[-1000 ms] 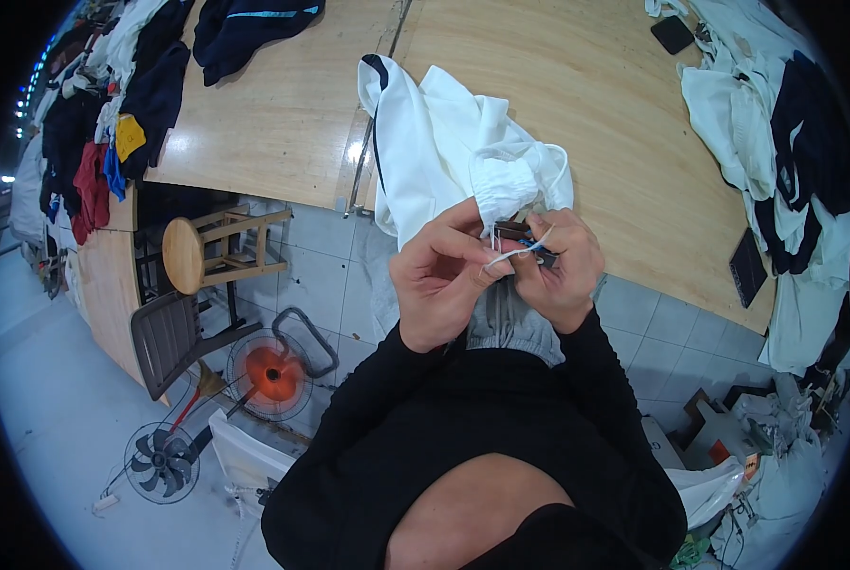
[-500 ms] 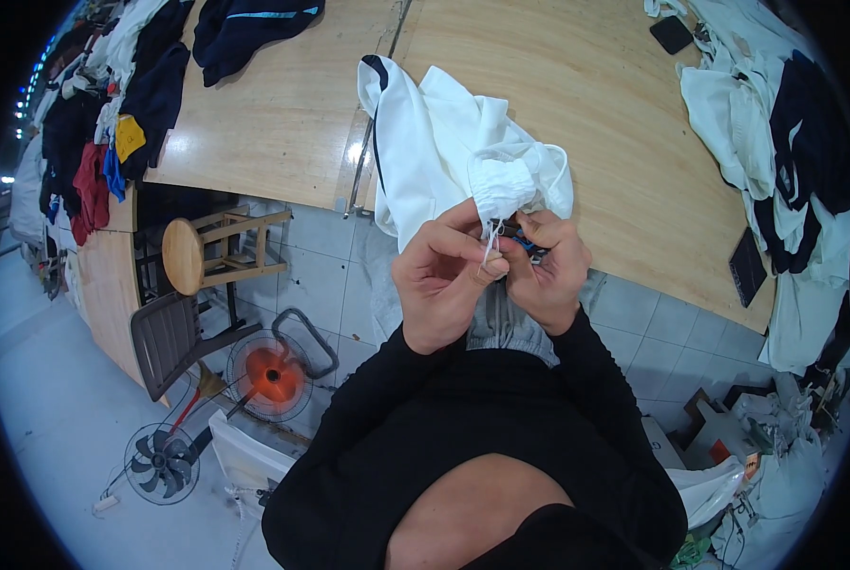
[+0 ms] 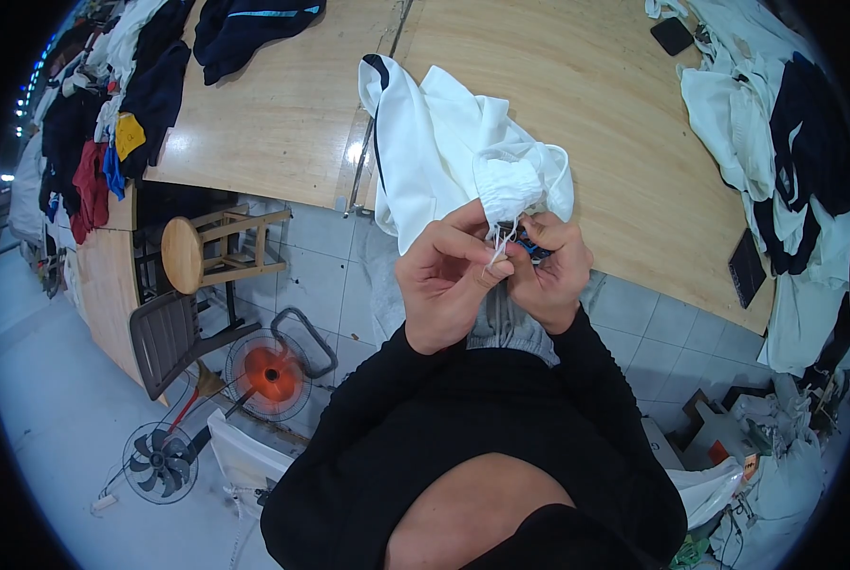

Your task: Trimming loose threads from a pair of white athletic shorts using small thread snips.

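A white garment (image 3: 434, 142) with a dark stripe along one side lies over the near edge of the table. Its gathered elastic end (image 3: 509, 188) reaches my hands, and a white cord loops out beside it. Between the thumb and fingers of my left hand (image 3: 444, 285), thin white strings (image 3: 498, 252) are pinched where they hang from that end. Close against it, my right hand (image 3: 555, 271) is closed round a small dark tool with blue parts (image 3: 531, 249). Fingers cover most of the tool, so its exact kind is hidden.
White and navy garments (image 3: 729, 123) are piled at the table's right, near a dark flat object (image 3: 746, 268). More clothes (image 3: 93, 123) heap up at far left. A wooden stool (image 3: 184, 256), a dark chair (image 3: 164, 344) and two fans (image 3: 271, 372) stand on the left.
Both hands stay nearly in place. The tool in my right hand has shifted slightly beside the strings, and the gathered end has turned a little.
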